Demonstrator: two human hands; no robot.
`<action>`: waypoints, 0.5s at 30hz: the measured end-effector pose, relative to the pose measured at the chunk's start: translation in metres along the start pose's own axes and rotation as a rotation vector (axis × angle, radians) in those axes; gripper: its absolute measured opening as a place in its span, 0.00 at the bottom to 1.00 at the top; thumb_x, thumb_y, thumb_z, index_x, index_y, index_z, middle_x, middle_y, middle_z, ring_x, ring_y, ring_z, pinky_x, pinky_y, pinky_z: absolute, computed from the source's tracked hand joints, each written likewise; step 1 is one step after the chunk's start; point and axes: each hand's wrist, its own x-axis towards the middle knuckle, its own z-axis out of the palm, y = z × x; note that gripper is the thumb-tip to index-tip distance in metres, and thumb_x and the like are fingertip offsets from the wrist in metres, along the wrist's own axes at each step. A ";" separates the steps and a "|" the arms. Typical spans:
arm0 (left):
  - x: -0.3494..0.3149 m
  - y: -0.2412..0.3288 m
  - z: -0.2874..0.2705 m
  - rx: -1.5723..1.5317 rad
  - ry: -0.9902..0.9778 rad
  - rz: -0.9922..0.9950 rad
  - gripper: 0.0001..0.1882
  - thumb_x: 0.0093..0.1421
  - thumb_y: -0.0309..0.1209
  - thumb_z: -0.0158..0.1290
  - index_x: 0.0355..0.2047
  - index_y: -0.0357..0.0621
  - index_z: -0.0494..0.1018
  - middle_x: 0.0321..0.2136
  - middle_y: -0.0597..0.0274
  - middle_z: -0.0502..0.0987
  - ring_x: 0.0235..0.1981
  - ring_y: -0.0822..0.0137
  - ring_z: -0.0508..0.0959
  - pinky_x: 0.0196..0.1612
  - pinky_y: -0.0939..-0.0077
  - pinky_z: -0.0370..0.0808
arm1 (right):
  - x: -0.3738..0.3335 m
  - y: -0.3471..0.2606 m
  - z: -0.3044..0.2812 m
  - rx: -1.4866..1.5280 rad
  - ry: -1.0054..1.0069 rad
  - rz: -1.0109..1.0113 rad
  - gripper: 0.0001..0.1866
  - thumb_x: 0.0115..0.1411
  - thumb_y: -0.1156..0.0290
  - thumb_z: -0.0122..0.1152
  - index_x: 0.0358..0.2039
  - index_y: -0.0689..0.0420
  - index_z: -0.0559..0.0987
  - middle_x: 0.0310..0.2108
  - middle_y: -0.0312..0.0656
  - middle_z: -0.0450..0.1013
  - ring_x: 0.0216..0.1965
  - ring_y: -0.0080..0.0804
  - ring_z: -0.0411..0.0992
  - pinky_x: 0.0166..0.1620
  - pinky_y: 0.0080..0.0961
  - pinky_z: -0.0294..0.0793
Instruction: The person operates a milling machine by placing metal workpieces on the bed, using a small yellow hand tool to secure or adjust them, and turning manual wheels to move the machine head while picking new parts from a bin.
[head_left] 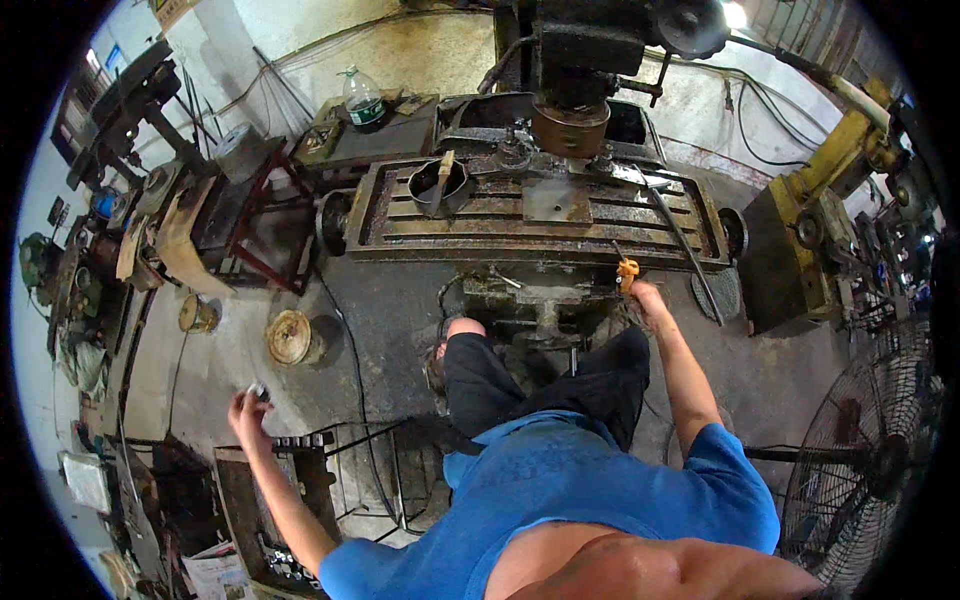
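My right hand (648,302) is closed around an orange air blow gun (627,271) at the front edge of the slotted machine table (470,240). The gun's thin nozzle points up toward the table. Out to the left, over the floor beside a tray of parts, my left hand (247,414) is closed on a small metal part (261,392), too small to make out further. On the slotted table lies a flat metal plate (556,203) with a small hole, under the milling machine's head (572,125). To its left a dark pan (452,198) holds a brush (444,172).
A metal tray (240,500) with small parts stands by my left forearm. A floor fan (870,450) is close on my right. A round bucket (290,337) sits on the floor ahead left. A yellow-green machine (790,245) stands at right; a bottle (362,98) stands behind.
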 end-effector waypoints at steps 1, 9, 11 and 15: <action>0.001 0.002 0.027 -0.008 -0.045 0.012 0.15 0.51 0.25 0.53 0.38 0.35 0.65 0.26 0.56 0.73 0.17 0.69 0.73 0.24 0.75 0.72 | 0.000 0.000 0.012 -0.062 0.009 -0.016 0.04 0.44 0.68 0.54 0.21 0.54 0.73 0.12 0.29 0.56 0.12 0.18 0.52 0.17 0.20 0.50; 0.008 -0.012 0.114 -0.174 -0.265 0.031 0.06 0.52 0.27 0.54 0.25 0.41 0.67 0.23 0.64 0.72 0.17 0.74 0.71 0.21 0.79 0.71 | -0.028 -0.005 0.031 -0.047 0.084 -0.417 0.17 0.40 0.73 0.54 0.33 0.63 0.70 0.16 0.39 0.67 0.14 0.25 0.65 0.19 0.20 0.67; 0.004 -0.011 0.122 -0.155 -0.237 0.002 0.07 0.52 0.28 0.55 0.24 0.41 0.68 0.23 0.64 0.72 0.17 0.74 0.70 0.21 0.79 0.71 | -0.063 -0.061 0.032 0.228 -0.027 -0.483 0.30 0.38 0.75 0.52 0.48 0.58 0.66 0.14 0.40 0.66 0.12 0.26 0.65 0.18 0.21 0.68; 0.007 -0.015 0.134 -0.095 -0.238 0.000 0.08 0.52 0.30 0.55 0.24 0.40 0.68 0.22 0.65 0.72 0.17 0.76 0.70 0.21 0.79 0.70 | -0.088 -0.138 0.023 -0.215 -0.226 -0.652 0.30 0.36 0.71 0.54 0.46 0.60 0.68 0.18 0.39 0.68 0.17 0.30 0.67 0.22 0.25 0.68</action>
